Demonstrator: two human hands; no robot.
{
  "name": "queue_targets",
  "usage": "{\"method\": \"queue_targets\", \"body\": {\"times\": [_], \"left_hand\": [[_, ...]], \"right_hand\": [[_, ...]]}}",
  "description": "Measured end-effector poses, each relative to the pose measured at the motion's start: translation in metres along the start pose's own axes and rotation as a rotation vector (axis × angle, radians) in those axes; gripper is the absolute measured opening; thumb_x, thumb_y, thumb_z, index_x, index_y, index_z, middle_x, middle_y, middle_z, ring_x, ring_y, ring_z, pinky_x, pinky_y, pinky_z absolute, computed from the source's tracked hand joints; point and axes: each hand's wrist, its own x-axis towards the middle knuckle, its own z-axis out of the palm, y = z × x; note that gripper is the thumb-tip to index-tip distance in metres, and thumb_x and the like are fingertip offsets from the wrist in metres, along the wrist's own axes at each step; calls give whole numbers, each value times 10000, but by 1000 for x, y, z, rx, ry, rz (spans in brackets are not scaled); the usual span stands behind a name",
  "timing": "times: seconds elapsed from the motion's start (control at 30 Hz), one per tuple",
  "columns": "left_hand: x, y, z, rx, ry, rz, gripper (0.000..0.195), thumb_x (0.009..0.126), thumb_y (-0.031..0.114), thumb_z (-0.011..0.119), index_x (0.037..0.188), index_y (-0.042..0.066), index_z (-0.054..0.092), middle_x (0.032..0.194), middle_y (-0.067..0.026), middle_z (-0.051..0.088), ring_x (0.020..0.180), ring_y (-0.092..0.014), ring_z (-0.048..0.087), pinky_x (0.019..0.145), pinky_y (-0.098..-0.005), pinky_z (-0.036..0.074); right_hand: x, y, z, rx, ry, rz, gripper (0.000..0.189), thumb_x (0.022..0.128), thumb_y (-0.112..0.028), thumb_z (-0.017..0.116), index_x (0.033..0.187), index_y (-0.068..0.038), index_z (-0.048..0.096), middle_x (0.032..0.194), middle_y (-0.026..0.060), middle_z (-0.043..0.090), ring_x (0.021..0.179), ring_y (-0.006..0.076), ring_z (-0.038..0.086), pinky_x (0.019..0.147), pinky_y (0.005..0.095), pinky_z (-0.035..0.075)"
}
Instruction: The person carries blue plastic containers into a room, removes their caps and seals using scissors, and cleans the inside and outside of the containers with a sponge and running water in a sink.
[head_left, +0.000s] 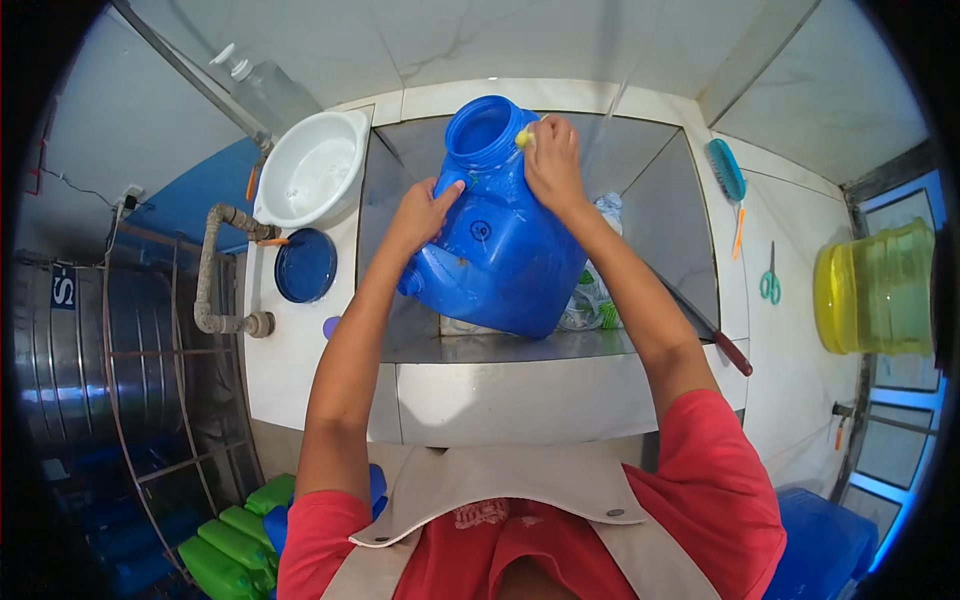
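Observation:
A large blue plastic jug is tilted over the grey sink basin, its wide threaded mouth uncapped and facing up and away from me. My left hand grips the jug's handle beside the neck, thumb on top. Pressed to the right side of the neck, my right hand holds a yellow sponge, mostly hidden by the fingers. A small spout sticks out at the jug's lower left. Clear plastic with green parts lies in the basin, partly behind the jug.
Left of the basin are a white plastic tub, a pump bottle, a dark blue lid and pipes with a tap. Rightward lie a teal brush, scissors, a red-handled tool and a yellow translucent container.

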Motion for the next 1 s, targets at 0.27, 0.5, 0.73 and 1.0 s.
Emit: {"method": "queue_targets", "body": {"times": [0.27, 0.5, 0.73, 1.0], "left_hand": [[-25, -37, -19, -25, -107, 32, 385, 848, 402, 609, 914, 23, 626, 602, -12, 541, 508, -74, 458, 465, -257, 382], [-31, -31, -18, 49, -137, 90, 374, 824, 378, 645, 952, 26, 658, 651, -36, 589, 539, -72, 483, 497, -258, 406], [-34, -18, -9, 91, -129, 186, 396, 817, 400, 641, 943, 25, 654, 681, -71, 605, 579, -123, 527, 552, -293, 432], [-30, -3, -10, 52, -120, 54, 448, 825, 431, 610, 977, 12, 656, 744, -125, 655, 639, -176, 597, 635, -331, 481]], "right_hand": [[-91, -37, -24, 67, -87, -455, 282, 734, -99, 588, 1015, -99, 569, 1005, 123, 513, 976, 295, 494, 837, 398, 405], [-133, -99, -34, 116, -478, -535, 550, 657, -124, 625, 1201, -200, 581, 760, 60, 476, 714, 217, 469, 605, 322, 416], [-140, -107, -10, 88, -365, -505, 611, 656, -118, 616, 1255, -215, 542, 755, 62, 464, 684, 216, 460, 581, 312, 414], [-139, -92, -23, 81, -490, -515, 608, 663, -135, 621, 1260, -206, 528, 804, 80, 482, 709, 226, 488, 581, 331, 427]]}}
